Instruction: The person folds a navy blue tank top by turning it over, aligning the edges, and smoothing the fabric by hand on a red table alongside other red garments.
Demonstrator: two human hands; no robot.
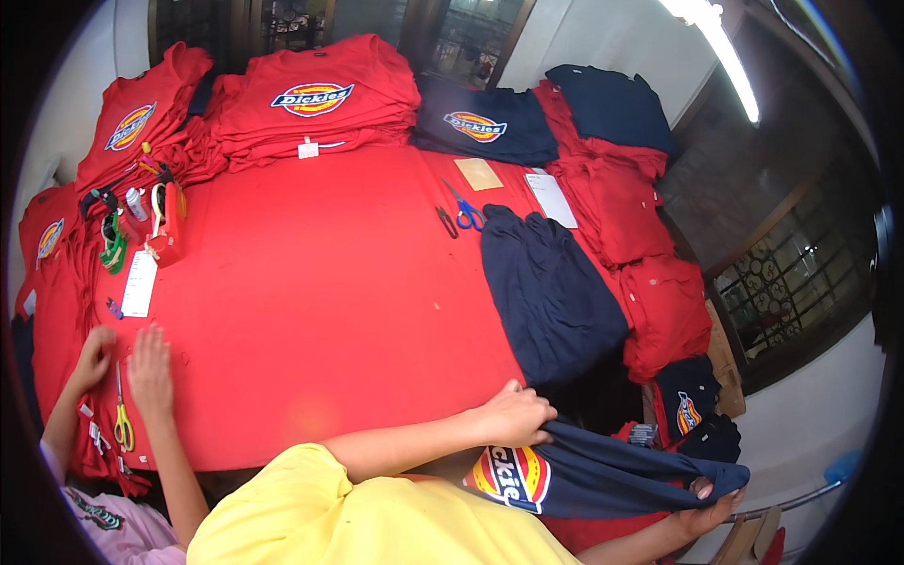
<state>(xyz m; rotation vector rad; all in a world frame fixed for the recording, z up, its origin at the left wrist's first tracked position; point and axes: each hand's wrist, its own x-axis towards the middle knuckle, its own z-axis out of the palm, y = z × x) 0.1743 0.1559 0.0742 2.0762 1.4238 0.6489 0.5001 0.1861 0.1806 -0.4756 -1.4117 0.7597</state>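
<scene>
The navy shirt (621, 471), in the head view, was pulled lengthwise beyond the near right corner of the red-covered table (339, 311). The left hand (516, 414) gripped one end and the right hand (711, 504) the other, well apart. Stacked red shirts (325, 71) at the back suggested much was done; this shirt was bunched, not yet folded, and a loose navy heap (551, 297) apparently remained.
</scene>
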